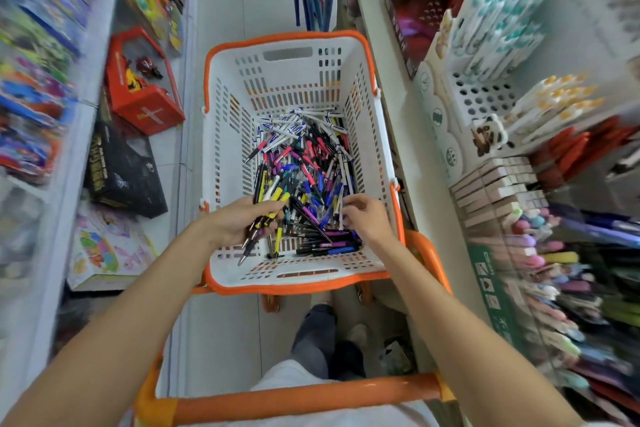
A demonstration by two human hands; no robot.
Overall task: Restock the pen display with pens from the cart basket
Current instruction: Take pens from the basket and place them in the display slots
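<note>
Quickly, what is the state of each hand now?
Left hand: holds a bunch of yellow pens.
Right hand: fingers in the pen pile; grip cannot be told.

White slotted basket [221,135] – orange rim; pens [304,163] mixed – blue, pink, purple, yellow, black.

Red box [149,107], black box [121,177] alongside

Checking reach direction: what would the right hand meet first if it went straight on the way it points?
The loose pens in the basket: the right hand points leftward into the pile, fingertips seemingly touching it. The left hand lies beyond; depth unclear.
</note>
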